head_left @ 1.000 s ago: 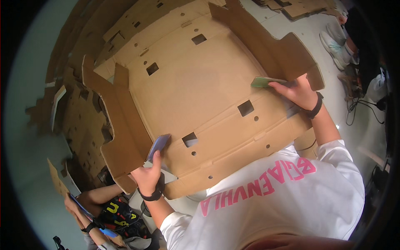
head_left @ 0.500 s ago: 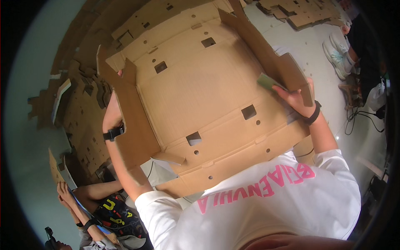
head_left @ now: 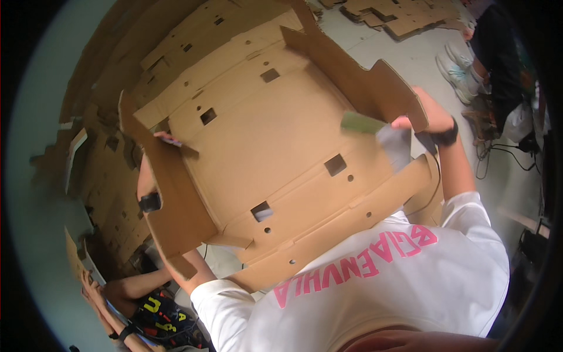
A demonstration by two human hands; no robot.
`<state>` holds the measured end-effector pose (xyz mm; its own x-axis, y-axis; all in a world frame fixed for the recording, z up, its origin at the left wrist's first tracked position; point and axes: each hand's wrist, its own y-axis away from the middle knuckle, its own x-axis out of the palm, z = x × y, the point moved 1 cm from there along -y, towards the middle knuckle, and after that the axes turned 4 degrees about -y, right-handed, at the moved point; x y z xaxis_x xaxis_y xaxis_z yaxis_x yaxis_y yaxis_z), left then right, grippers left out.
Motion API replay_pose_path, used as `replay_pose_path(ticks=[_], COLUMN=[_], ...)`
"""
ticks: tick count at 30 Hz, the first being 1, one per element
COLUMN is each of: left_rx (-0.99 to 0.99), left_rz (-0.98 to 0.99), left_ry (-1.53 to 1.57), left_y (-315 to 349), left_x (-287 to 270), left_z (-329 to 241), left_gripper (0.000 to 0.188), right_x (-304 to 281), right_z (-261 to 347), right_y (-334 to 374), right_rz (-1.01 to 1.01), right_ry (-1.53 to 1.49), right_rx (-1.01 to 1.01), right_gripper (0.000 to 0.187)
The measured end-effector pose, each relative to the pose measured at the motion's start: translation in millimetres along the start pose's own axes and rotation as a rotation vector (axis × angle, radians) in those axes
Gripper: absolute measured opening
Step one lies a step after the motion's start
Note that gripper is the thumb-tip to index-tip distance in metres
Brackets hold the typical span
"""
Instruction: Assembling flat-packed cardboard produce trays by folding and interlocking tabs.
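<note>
A partly folded brown cardboard carton point(head_left: 275, 129) spans the space before me, with both side walls standing up and square and round cut-outs in its base. My left hand point(head_left: 168, 139) is mostly hidden behind the left wall point(head_left: 173, 188); its fingertips come over by a small corner flap, closed on that wall. My right hand point(head_left: 433, 111) grips the right wall point(head_left: 358, 70) from outside, with the thumb on the inner side. Beside that thumb, a green-faced flap point(head_left: 360, 123) sticks inward. Along the near edge lies a long front panel point(head_left: 334, 234), sloping towards me.
Flat cardboard sheets point(head_left: 117, 176) are stacked at left, and more cardboard pieces point(head_left: 404, 14) lie on the floor at far right. Another person's hands point(head_left: 94, 290) hold a board at lower left. White shoes point(head_left: 457, 73) and black cables point(head_left: 498, 149) are at right.
The carton has shifted left and slightly down. My right hand has moved up along the right wall, and my left fingertips are lower on the left wall. The green-faced flap has swung.
</note>
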<state>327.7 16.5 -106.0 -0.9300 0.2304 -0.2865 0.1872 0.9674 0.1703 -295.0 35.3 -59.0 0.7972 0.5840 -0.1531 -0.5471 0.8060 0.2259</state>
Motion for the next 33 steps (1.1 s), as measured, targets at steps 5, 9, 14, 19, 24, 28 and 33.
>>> replay_pose_path(ticks=[5,9,14,19,24,28,33], left_rx=[-0.057,-0.128,-0.137,-0.029,-0.148,-0.158,-0.016], left_rz=[0.011,-0.062,-0.092,-0.068,-0.088,0.013,-0.157], left_ry=[0.058,0.094,0.164,0.203,0.238,0.229,-0.095], left_y=[-2.9,3.5,8.0,3.1,-3.1,8.2,74.7], left_x=[11.5,17.8,20.5,14.7,10.1,11.8,38.0], left_z=[-14.4,-27.9,-25.3,-12.4,-2.3,-18.7,-61.8], left_gripper=[0.023,0.022,0.023,0.022,0.020,0.033,0.074], right_x=[-26.4,-36.4,-33.0,-35.6,-28.0,-15.2,-13.4], right_z=[-6.6,-17.0,-35.9,-61.5,-61.0,-37.6,-8.9], right_y=[-78.4,-148.1,-215.7,-235.2,-239.6,-224.8,-165.8], right_rz=[0.042,0.226,0.236,0.304,0.030,0.038,-0.048], right_ry=[-0.175,0.193,-0.008,-0.221,-0.073,-0.013,0.257], right_rx=[-0.062,-0.127,-0.059,-0.060,0.109,0.093,-0.073], right_gripper=[0.081,0.097,0.089,0.069,0.061,0.064,0.067])
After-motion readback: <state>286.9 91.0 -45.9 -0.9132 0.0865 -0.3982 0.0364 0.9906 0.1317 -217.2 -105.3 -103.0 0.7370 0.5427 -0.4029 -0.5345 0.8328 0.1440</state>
